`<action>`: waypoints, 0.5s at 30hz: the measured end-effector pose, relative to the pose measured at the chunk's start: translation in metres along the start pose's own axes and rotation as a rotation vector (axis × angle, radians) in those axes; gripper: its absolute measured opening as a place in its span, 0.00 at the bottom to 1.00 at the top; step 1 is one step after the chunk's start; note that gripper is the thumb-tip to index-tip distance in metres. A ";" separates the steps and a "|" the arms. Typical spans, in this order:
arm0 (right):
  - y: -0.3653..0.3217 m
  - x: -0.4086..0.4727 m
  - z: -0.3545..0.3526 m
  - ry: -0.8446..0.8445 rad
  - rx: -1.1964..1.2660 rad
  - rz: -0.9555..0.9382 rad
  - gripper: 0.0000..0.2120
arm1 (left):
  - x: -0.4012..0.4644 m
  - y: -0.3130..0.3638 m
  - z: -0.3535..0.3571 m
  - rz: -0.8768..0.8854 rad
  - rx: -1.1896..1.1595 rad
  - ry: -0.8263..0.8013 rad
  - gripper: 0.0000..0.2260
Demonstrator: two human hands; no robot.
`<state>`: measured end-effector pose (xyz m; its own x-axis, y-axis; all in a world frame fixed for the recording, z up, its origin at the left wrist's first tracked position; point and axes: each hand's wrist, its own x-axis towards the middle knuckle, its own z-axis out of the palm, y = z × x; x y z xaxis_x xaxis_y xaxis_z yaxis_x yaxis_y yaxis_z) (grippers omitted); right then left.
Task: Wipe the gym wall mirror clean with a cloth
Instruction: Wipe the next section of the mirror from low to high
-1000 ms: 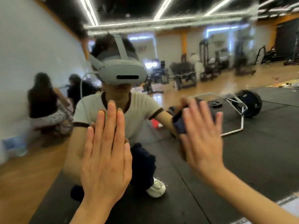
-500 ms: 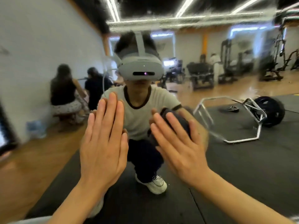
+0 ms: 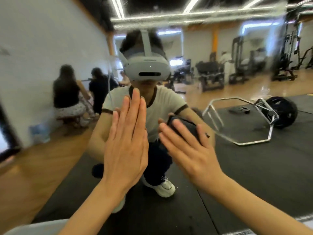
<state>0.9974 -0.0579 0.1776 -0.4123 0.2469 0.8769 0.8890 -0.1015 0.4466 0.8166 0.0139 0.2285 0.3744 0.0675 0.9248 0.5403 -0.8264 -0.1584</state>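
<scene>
The mirror [image 3: 254, 167] fills the view. The left hand [image 3: 126, 145] lies flat against the glass, fingers extended and together, pointing up, holding nothing. The right hand [image 3: 189, 150] presses a dark cloth [image 3: 183, 127] onto the glass right of centre, fingers spread over it, pointing up-left. The bunched cloth's long axis runs roughly left-right, tilted down to the right.
</scene>
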 end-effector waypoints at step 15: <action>-0.027 0.005 -0.016 0.456 0.395 0.882 0.14 | -0.003 -0.005 0.007 0.054 0.112 0.000 0.29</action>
<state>0.9681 -0.0689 0.1728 0.4450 -0.1530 0.8823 0.8775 0.2712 -0.3955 0.8181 0.0223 0.2241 0.4058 0.0245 0.9136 0.5998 -0.7614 -0.2460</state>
